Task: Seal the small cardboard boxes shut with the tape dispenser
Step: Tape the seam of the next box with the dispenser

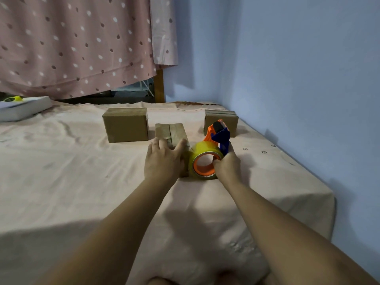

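Three small cardboard boxes stand on the pink sheet. The middle box (173, 132) lies lengthwise in front of me, with tape along its top. My left hand (162, 161) rests on its near end, fingers spread over the top and thumb on the right side. My right hand (226, 165) grips the orange and blue tape dispenser (213, 149) with its yellowish tape roll, held against the box's near right corner. A second box (125, 124) sits at the back left, a third (221, 121) at the back right behind the dispenser.
A white book or box (22, 108) with a yellow object on it lies at the far left. A blue wall (287, 79) runs close along the right edge of the bed. A dotted pink curtain (78, 42) hangs behind.
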